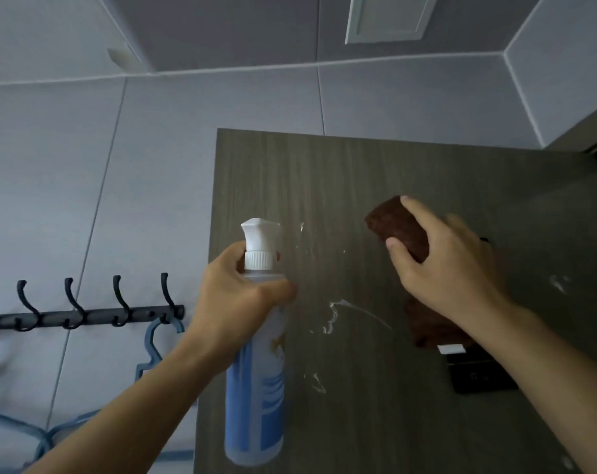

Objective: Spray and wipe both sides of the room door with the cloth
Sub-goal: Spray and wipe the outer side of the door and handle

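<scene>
While the spray bottle (256, 388) is gripped around its neck by the left hand (235, 295), its white nozzle (259, 234) is held close to the near left part of the grey wood-grain door (324, 172). To the right, a brown cloth (397, 227) is pressed against the door by the right hand (440, 265), whose fingers and thumb are curled round the folded wad; its lower end hangs beneath the wrist. White streaks of sprayed liquid (341, 313) are seen on the door between the two hands. Farther left, a black hook rail (85, 316) with blue hangers (153, 350) is mounted on the tiled wall (51, 165). Farthest up, a ceiling vent (389, 15) is visible.
</scene>
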`<action>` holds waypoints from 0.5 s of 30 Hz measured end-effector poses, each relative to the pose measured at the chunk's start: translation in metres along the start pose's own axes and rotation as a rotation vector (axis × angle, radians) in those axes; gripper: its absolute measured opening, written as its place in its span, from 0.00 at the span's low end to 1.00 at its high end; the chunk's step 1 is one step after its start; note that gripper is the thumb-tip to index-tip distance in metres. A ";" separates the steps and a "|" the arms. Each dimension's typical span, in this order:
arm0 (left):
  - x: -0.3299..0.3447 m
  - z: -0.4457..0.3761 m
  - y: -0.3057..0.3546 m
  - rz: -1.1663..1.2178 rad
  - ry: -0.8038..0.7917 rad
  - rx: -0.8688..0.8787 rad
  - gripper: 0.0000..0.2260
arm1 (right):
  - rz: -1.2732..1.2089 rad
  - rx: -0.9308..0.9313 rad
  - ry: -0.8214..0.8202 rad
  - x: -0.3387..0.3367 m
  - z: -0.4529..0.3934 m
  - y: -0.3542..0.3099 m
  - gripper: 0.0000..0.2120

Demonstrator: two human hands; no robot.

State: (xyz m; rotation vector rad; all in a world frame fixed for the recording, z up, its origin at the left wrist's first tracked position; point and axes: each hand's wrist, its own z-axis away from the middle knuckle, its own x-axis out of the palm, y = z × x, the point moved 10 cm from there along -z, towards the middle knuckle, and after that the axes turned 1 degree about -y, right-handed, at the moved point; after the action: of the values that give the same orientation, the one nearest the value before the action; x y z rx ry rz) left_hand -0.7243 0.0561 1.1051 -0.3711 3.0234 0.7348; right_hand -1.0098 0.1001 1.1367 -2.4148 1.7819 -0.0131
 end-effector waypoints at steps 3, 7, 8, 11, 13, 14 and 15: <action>-0.014 0.002 -0.015 0.005 0.012 -0.046 0.13 | 0.017 -0.130 -0.042 0.014 -0.016 -0.017 0.33; -0.048 0.008 -0.022 0.021 0.087 -0.060 0.15 | 0.081 -0.262 -0.032 0.031 -0.048 -0.042 0.33; -0.053 0.009 -0.023 0.002 0.083 -0.058 0.15 | 0.104 -0.283 -0.036 0.037 -0.055 -0.047 0.33; -0.055 0.011 -0.028 -0.040 0.057 -0.070 0.14 | 0.132 -0.309 -0.048 0.053 -0.071 -0.056 0.32; -0.054 0.012 -0.037 -0.025 0.052 -0.100 0.13 | 0.122 -0.319 -0.042 0.060 -0.076 -0.060 0.31; -0.052 0.014 -0.042 -0.011 0.038 -0.118 0.14 | 0.127 -0.324 -0.035 0.064 -0.077 -0.061 0.31; -0.050 0.015 -0.047 -0.001 0.024 -0.137 0.15 | 0.136 -0.329 -0.029 0.066 -0.076 -0.061 0.30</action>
State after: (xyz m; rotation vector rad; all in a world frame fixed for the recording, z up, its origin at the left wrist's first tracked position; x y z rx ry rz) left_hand -0.6652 0.0335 1.0737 -0.3863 3.0027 0.9469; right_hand -0.9392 0.0465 1.2145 -2.4768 2.0725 0.3544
